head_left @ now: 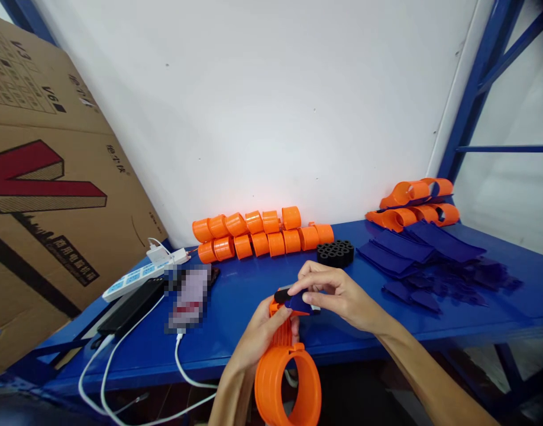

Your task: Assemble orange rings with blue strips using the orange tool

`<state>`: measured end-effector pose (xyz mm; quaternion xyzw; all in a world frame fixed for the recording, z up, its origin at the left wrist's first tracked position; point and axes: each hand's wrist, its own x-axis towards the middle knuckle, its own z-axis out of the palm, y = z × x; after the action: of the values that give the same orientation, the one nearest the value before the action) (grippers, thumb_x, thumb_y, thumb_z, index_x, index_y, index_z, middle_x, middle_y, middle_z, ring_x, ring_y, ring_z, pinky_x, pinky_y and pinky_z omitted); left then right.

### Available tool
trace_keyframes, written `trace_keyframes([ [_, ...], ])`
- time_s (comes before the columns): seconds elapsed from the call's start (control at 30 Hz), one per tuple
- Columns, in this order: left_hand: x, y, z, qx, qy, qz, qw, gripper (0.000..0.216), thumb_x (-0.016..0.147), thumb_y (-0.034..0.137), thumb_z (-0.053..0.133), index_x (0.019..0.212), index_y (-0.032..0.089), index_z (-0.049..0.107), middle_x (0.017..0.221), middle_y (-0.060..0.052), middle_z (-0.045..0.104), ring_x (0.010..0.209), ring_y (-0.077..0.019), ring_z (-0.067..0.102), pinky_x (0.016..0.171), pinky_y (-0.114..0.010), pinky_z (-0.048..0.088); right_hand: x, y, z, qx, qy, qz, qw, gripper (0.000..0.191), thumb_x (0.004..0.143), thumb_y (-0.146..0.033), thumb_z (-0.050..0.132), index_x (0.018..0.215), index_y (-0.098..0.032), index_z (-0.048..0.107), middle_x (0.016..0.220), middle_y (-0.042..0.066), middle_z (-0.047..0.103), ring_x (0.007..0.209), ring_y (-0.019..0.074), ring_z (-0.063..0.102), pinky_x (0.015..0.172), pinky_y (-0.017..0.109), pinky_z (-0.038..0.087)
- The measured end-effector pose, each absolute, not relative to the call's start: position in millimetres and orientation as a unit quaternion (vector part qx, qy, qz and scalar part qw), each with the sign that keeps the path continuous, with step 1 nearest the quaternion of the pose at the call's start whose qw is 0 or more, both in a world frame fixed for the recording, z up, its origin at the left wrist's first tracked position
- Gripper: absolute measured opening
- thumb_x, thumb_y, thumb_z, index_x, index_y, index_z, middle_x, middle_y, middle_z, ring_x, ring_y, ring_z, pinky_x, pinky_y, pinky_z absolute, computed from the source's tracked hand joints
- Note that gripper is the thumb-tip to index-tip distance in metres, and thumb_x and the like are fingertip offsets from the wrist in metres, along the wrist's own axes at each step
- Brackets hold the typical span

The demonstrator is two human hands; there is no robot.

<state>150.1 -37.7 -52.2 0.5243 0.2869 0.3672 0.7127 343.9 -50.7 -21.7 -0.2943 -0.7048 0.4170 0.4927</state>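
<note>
My left hand is wrapped round the stem of an orange plastic part whose wide ring hangs toward me, below the shelf edge. My right hand pinches a small blue and black piece at the top of that orange part. Both hands are above the front edge of the blue shelf.
Two rows of orange plastic cylinders line the white wall. A black round block with holes sits beside them. Blue strips and finished orange parts lie right. A power strip, phones and white cables lie left, by a cardboard box.
</note>
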Motion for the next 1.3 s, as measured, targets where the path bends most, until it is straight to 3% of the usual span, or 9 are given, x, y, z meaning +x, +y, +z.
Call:
trace_keyframes([
  [0.17,150,-38,-53,0.531,0.290,0.350,0.715,0.032,0.082,0.043,0.069,0.093,0.016,0.057,0.063,0.000,0.061,0.049,-0.0115,0.056,0.050,-0.023,0.044,339,-55,-29,-0.308,-0.685,0.395,0.529,0.021,0.086,-0.028,0.069,0.106,-0.023,0.066,0.092,0.000,0.053,0.078,0.0136,0.051,0.071,0.026,0.042],
  [0.43,149,-37,-48,0.518,0.294,0.358,0.719,0.034,0.082,0.045,0.068,0.094,0.015,0.057,0.061,0.000,0.059,0.049,-0.0121,0.056,0.049,-0.023,0.043,334,-57,-42,-0.342,-0.674,0.357,0.549,0.028,0.091,-0.033,0.062,0.118,-0.027,0.066,0.097,0.003,0.054,0.088,0.0172,0.054,0.072,0.027,0.043],
  [0.73,153,-40,-48,0.526,0.316,0.370,0.698,0.033,0.084,0.044,0.066,0.097,0.015,0.057,0.060,0.001,0.059,0.046,-0.0115,0.055,0.048,-0.024,0.046,337,-55,-47,-0.298,-0.594,0.471,0.580,0.024,0.086,-0.041,0.067,0.099,-0.021,0.061,0.102,0.004,0.056,0.079,0.0147,0.051,0.059,0.023,0.043],
  [0.97,151,-37,-48,0.525,0.311,0.349,0.712,0.033,0.083,0.045,0.067,0.094,0.016,0.057,0.060,0.001,0.059,0.047,-0.0127,0.058,0.049,-0.025,0.047,349,-52,-38,-0.301,-0.630,0.475,0.535,0.023,0.087,-0.041,0.066,0.089,-0.019,0.060,0.080,0.000,0.051,0.066,0.0114,0.045,0.057,0.023,0.039],
  [1.3,151,-36,-49,0.533,0.310,0.334,0.713,0.032,0.082,0.046,0.067,0.091,0.017,0.057,0.060,0.001,0.060,0.047,-0.0130,0.058,0.049,-0.024,0.046,366,-52,-23,-0.327,-0.678,0.476,0.455,0.021,0.090,-0.040,0.061,0.089,-0.019,0.058,0.073,-0.001,0.055,0.058,0.0104,0.047,0.048,0.020,0.038],
])
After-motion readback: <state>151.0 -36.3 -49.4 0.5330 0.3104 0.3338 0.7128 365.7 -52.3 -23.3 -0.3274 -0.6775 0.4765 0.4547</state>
